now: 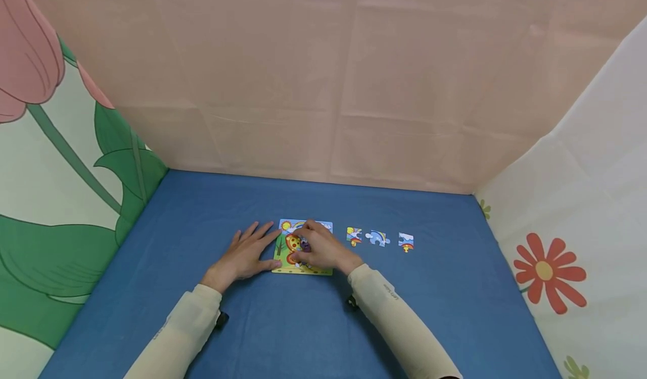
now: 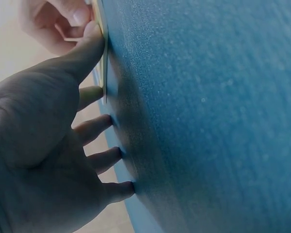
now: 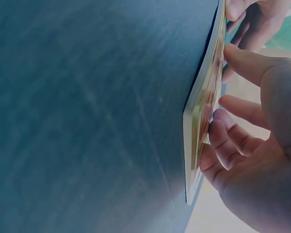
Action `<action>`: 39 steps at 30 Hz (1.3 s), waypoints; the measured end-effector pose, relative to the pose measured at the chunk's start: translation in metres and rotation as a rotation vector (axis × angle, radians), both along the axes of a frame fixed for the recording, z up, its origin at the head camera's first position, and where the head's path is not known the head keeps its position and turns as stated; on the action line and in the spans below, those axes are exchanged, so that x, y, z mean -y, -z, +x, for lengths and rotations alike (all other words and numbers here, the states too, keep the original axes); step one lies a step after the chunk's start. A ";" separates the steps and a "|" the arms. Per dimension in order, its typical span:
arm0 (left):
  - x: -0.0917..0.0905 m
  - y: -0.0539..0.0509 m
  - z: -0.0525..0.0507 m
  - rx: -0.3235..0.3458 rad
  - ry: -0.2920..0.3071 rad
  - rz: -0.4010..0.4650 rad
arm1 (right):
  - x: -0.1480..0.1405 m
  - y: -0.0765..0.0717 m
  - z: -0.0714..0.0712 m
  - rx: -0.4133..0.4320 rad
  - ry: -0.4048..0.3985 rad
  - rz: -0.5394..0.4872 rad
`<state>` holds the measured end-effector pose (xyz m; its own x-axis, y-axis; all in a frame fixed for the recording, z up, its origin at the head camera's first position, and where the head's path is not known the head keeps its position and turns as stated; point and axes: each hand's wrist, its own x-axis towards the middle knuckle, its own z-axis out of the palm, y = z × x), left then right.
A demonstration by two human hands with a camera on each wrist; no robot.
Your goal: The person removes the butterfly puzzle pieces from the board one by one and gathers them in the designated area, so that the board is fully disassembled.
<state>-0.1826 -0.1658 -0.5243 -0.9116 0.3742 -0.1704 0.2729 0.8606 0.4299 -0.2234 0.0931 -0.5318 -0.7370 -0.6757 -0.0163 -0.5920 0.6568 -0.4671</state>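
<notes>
Puzzle board (image 1: 303, 271) lies on the bench (image 1: 253, 323), under the right hand (image 1: 323, 247) — thumb apart from bent fingers, tips on its face, nothing visibly pinched. Left hand (image 1: 247, 255): fingers straight, spread, thumb and index at the board's left edge. Best practice: brace that edge firmly, press evenly straight down. Picture's sun side faces the bench's far edge; outline near square — long axis can't be called.
</notes>
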 end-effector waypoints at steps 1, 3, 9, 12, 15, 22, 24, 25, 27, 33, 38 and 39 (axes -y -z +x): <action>0.000 0.000 0.000 0.002 0.000 0.000 | 0.000 0.000 0.000 -0.001 0.001 0.004; 0.000 0.000 0.000 0.004 0.000 -0.002 | 0.001 0.001 0.000 -0.003 0.004 0.012; 0.000 0.001 -0.001 -0.002 0.002 -0.006 | 0.003 0.003 -0.001 -0.002 0.021 0.021; 0.001 0.001 -0.001 -0.008 0.004 0.000 | 0.003 0.002 -0.001 -0.003 0.023 0.021; 0.001 0.002 -0.001 -0.010 0.005 0.004 | 0.004 0.002 0.000 -0.007 0.024 0.024; 0.001 0.002 0.000 -0.008 0.002 0.005 | 0.005 0.000 0.000 -0.011 0.010 0.012; 0.001 0.002 0.000 -0.006 0.001 0.007 | 0.005 -0.002 0.001 -0.006 0.012 0.016; 0.001 0.002 0.000 -0.006 0.001 0.008 | 0.006 -0.003 0.001 -0.002 0.015 0.019; 0.001 0.002 0.000 -0.008 0.001 0.008 | 0.007 -0.004 0.001 0.002 0.022 0.029; 0.002 0.001 0.001 -0.006 0.001 0.009 | 0.008 -0.004 0.000 0.013 0.032 0.040; 0.002 0.000 0.001 0.002 0.001 0.008 | 0.008 -0.002 -0.001 0.033 0.042 0.025; 0.002 0.000 0.001 0.006 0.000 0.010 | 0.008 -0.002 -0.001 0.039 0.044 0.019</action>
<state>-0.1819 -0.1674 -0.5244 -0.9105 0.3758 -0.1726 0.2700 0.8564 0.4401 -0.2242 0.0847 -0.5301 -0.7647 -0.6417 -0.0580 -0.5436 0.6908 -0.4767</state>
